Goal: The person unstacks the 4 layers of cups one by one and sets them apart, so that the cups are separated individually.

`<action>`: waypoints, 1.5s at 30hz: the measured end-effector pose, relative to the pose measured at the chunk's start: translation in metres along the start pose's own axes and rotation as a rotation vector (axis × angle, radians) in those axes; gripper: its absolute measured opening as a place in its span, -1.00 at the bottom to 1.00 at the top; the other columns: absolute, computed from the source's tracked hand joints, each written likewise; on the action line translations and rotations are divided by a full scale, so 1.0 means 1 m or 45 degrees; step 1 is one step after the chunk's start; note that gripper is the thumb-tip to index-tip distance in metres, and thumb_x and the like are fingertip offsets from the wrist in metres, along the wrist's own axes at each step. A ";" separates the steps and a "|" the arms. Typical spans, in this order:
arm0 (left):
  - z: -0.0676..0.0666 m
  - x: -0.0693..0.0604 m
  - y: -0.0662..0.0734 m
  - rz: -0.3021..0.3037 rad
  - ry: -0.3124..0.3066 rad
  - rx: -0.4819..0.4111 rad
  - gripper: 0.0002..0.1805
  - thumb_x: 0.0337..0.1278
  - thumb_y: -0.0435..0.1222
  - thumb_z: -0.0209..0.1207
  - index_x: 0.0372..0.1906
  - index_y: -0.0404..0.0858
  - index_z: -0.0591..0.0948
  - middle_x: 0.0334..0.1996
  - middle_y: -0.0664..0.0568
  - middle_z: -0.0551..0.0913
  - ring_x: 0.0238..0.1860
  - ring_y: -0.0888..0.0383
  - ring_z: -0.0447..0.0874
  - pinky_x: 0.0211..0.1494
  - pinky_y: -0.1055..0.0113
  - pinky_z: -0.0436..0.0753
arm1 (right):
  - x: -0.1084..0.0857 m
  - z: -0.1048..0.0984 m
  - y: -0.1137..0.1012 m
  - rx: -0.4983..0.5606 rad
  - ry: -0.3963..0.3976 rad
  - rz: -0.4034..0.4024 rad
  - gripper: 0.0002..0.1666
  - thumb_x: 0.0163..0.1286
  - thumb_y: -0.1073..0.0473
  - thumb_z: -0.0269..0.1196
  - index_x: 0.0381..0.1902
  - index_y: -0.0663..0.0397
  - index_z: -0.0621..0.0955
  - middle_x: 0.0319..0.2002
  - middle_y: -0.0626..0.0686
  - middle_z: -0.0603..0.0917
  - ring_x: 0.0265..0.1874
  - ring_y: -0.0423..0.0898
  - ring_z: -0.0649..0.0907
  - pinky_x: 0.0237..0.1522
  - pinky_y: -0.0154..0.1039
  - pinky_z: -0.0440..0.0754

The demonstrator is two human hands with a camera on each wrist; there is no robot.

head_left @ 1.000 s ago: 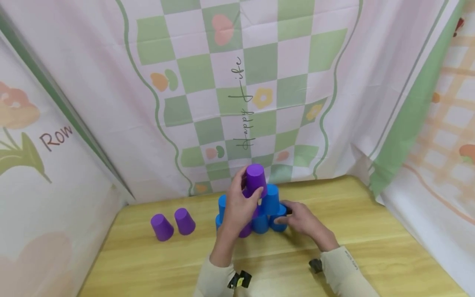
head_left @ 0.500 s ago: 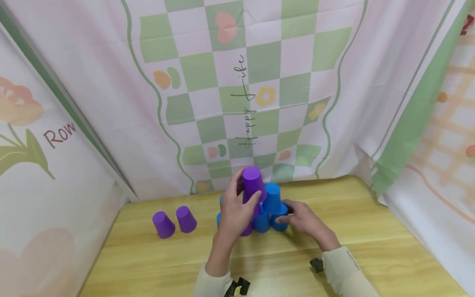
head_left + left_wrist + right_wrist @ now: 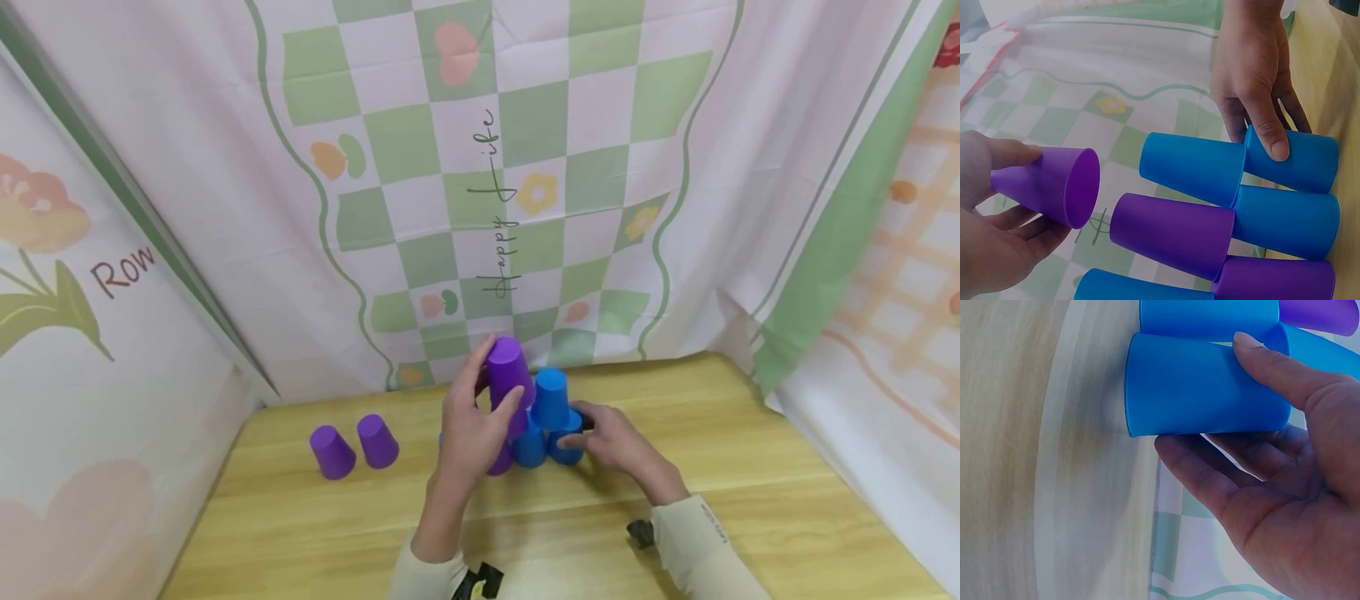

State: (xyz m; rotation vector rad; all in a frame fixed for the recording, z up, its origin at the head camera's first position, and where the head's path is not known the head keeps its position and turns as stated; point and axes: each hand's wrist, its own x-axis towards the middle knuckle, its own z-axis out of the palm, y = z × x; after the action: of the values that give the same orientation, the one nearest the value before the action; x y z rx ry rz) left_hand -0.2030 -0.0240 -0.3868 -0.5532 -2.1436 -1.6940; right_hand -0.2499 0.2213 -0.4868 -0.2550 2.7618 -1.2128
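1. Green-checked cloth [image 3: 517, 125] hangs behind a wooden table [image 3: 577, 537].
2. The left hand [image 3: 472, 429] grasps a purple cup [image 3: 507, 367] between thumb and fingers. In the head view the cup lies at 1 o'clock from that hand, mouth down, long axis near upright.
3. In the left wrist view its mouth faces 3 o'clock, apart from the stack [image 3: 529, 443]; the upper blue cup [image 3: 1191, 167] lies at 2 o'clock, the upper purple cup [image 3: 1169, 234] at 4.
4. The right hand [image 3: 618, 439], farther off at the head view's 4 o'clock, grips the bottom row's end cup [image 3: 1204, 387].
5. Two more cups [image 3: 378, 442] stand at 9 o'clock from the left hand.
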 end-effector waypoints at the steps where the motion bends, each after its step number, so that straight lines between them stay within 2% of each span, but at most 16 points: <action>1: -0.001 -0.001 0.000 -0.008 0.007 0.001 -0.20 0.38 -0.34 0.35 0.59 0.19 0.33 0.43 0.04 0.53 0.35 -0.02 0.62 0.42 -0.01 0.62 | 0.000 0.000 0.000 -0.001 0.001 0.001 -0.49 0.43 0.00 0.43 0.26 0.04 0.64 0.17 0.12 0.74 0.15 0.14 0.71 0.24 0.28 0.66; 6: -0.005 -0.005 0.000 -0.081 0.062 0.006 -0.25 0.36 -0.34 0.36 0.54 0.19 0.41 0.41 0.08 0.55 0.34 -0.01 0.62 0.40 -0.05 0.63 | 0.000 0.000 0.000 -0.009 0.005 -0.022 -0.50 0.42 0.01 0.44 0.23 0.06 0.65 0.14 0.12 0.75 0.12 0.12 0.71 0.21 0.26 0.68; 9: -0.008 -0.006 0.000 -0.096 0.091 0.010 -0.26 0.33 -0.36 0.38 0.53 0.14 0.44 0.38 0.08 0.56 0.33 -0.02 0.63 0.39 -0.05 0.64 | -0.001 0.000 0.001 0.000 0.008 -0.030 -0.52 0.42 0.03 0.44 0.21 0.07 0.65 0.11 0.11 0.75 0.08 0.09 0.72 0.19 0.24 0.70; 19: -0.013 -0.011 0.000 -0.069 0.134 0.022 -0.28 0.30 -0.36 0.40 0.47 0.19 0.48 0.34 0.08 0.60 0.28 -0.02 0.65 0.35 -0.09 0.67 | -0.001 0.001 0.001 0.010 -0.002 0.003 -0.47 0.42 0.02 0.44 0.26 0.08 0.63 0.14 0.12 0.74 0.10 0.09 0.71 0.21 0.26 0.69; 31: -0.023 -0.016 0.002 -0.085 0.151 0.025 -0.28 0.28 -0.38 0.41 0.45 0.19 0.50 0.34 0.13 0.59 0.29 0.04 0.62 0.37 -0.03 0.65 | 0.000 0.001 0.001 0.003 -0.001 -0.002 -0.47 0.42 0.00 0.44 0.25 0.07 0.63 0.13 0.10 0.74 0.09 0.08 0.71 0.21 0.26 0.69; 36: -0.028 -0.019 0.002 -0.045 0.187 0.050 -0.29 0.26 -0.39 0.43 0.44 0.13 0.51 0.32 0.09 0.61 0.25 0.03 0.66 0.37 -0.04 0.66 | 0.001 0.001 0.000 -0.001 -0.007 -0.001 -0.43 0.42 -0.02 0.44 0.29 0.07 0.62 0.16 0.13 0.73 0.10 0.10 0.70 0.22 0.26 0.68; 40: -0.033 -0.023 0.000 -0.059 0.229 0.083 -0.29 0.22 -0.41 0.44 0.42 0.14 0.54 0.31 0.07 0.63 0.21 0.02 0.67 0.36 -0.03 0.66 | 0.000 0.001 0.000 0.003 -0.008 -0.002 -0.44 0.42 -0.02 0.44 0.28 0.07 0.62 0.15 0.12 0.73 0.09 0.09 0.70 0.21 0.25 0.69; 45: -0.041 -0.026 -0.003 -0.054 0.254 0.071 -0.27 0.19 -0.45 0.45 0.41 0.14 0.55 0.28 0.05 0.64 0.18 0.02 0.69 0.34 -0.02 0.66 | 0.000 0.001 0.002 0.010 -0.003 -0.010 -0.48 0.42 -0.01 0.44 0.24 0.05 0.64 0.12 0.09 0.74 0.05 0.05 0.70 0.18 0.22 0.71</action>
State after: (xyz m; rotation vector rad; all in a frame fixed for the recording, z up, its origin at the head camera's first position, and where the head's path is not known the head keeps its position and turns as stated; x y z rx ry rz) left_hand -0.1808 -0.0669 -0.3927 -0.3110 -2.0652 -1.6309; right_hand -0.2504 0.2221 -0.4890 -0.2663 2.7560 -1.2247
